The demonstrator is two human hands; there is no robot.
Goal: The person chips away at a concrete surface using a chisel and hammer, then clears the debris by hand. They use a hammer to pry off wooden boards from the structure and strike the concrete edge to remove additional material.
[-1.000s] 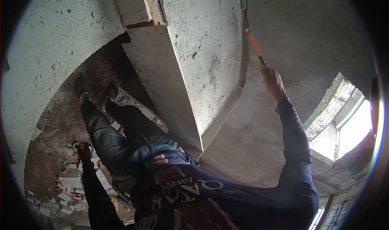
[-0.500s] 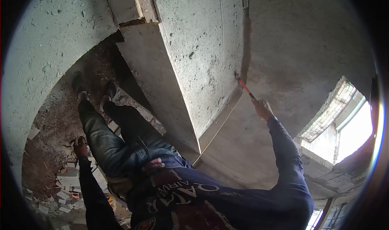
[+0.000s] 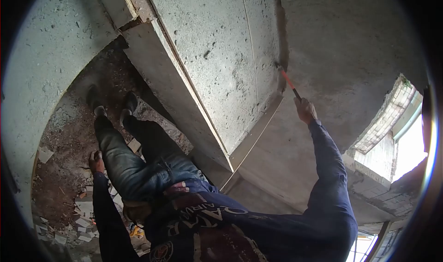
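Where a pitted, pale-grey concrete panel [image 3: 217,54] meets its dark edge strip [image 3: 283,36], we list: red-and-black-handled hammer [image 3: 288,79], gripped by right hand [image 3: 306,110]; left hand [image 3: 96,162], below-left of panel, fingers bent, grip unclear; portions finished or remaining, indeterminable.

Building site: bare concrete surfaces [image 3: 212,72], rubble [image 3: 84,206] strewn over dirty floor [image 3: 60,169].
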